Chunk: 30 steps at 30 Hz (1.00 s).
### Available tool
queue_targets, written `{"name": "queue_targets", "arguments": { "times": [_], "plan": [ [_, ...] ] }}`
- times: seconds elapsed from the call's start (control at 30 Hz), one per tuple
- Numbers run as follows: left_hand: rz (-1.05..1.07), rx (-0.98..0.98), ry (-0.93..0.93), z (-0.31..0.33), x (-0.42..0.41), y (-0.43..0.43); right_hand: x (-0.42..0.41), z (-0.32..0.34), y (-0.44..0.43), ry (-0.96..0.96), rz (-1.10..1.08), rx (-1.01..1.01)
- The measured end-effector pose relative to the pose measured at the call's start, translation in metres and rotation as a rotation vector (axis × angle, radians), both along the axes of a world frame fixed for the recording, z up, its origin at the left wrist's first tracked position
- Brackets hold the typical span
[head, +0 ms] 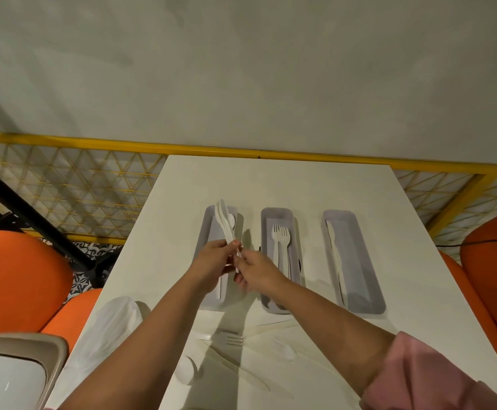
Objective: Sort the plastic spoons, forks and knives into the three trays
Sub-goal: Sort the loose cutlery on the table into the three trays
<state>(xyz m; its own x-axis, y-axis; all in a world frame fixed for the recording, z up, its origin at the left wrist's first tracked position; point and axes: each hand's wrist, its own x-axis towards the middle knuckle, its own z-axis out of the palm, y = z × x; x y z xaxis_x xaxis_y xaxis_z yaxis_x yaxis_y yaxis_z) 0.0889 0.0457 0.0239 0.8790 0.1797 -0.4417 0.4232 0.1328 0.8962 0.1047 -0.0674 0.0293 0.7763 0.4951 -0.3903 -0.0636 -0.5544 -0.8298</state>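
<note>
Left hand: closed around a bundle of cutlery, held upright over the left tray
Right hand: fingers pinched on one handle at the bundle's lower end
Trays: forks in the middle tray, knife in the right tray
Loose pieces: near table edge (hard to tell apart)
Risk: pulling one handle may drag its neighbours, which could spill into the wrong tray
</note>
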Motion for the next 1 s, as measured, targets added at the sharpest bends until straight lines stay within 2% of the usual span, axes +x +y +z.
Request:
{"name": "queue_targets", "arguments": {
  "times": [0.13,0.23,0.37,0.47,0.77,1.0],
  "plan": [
    [0.101,-0.044,0.067,-0.006,0.013,0.023,0.011,-0.009,0.002,-0.354,0.123,-0.192],
    [0.080,0.049,0.147,-0.013,0.020,0.039,0.021,-0.018,0.004,-0.530,0.280,-0.373],
    [0.004,0.286,0.239,-0.024,0.031,0.043,0.032,-0.029,0.005,-0.550,0.455,-0.540],
    [-0.048,0.413,0.286,-0.030,0.042,0.042,0.037,-0.034,0.004,-0.554,0.510,-0.558],
    [-0.036,0.505,0.402,-0.032,0.066,0.041,0.039,-0.044,0.005,-0.566,0.568,-0.598],
    [-0.121,0.719,0.428,-0.044,0.067,0.034,0.039,-0.041,0.006,-0.566,0.583,-0.613]
  ]
}}
